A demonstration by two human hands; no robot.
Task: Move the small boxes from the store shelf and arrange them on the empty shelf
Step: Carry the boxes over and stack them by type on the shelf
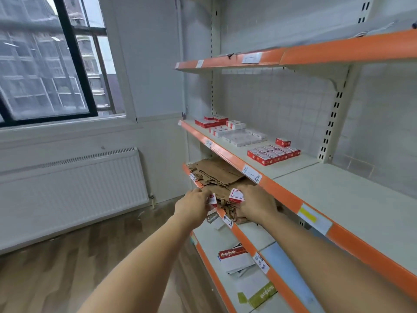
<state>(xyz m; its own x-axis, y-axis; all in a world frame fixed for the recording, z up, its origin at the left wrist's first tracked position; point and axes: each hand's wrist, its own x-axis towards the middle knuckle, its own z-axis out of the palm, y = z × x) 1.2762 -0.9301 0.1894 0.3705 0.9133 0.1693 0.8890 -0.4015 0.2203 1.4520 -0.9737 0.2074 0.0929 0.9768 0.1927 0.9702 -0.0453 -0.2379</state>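
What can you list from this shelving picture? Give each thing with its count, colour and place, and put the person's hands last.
small boxes on shelf: many, red and white, in groups on the middle shelf labelled 4-4
held small boxes: two, red and white, one in each hand
paper bags: a pile, brown, on the shelf below
notebook packs: a few, white with red or green, lowest shelf
shelves: several, white with orange edges, right
radiator: one, white, under the window
window: one, black frame, left
left hand: grips a box
right hand: grips a box

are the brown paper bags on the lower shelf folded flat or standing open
Folded flat: the brown paper bags lie in an overlapping pile on the orange-edged shelf, none standing.
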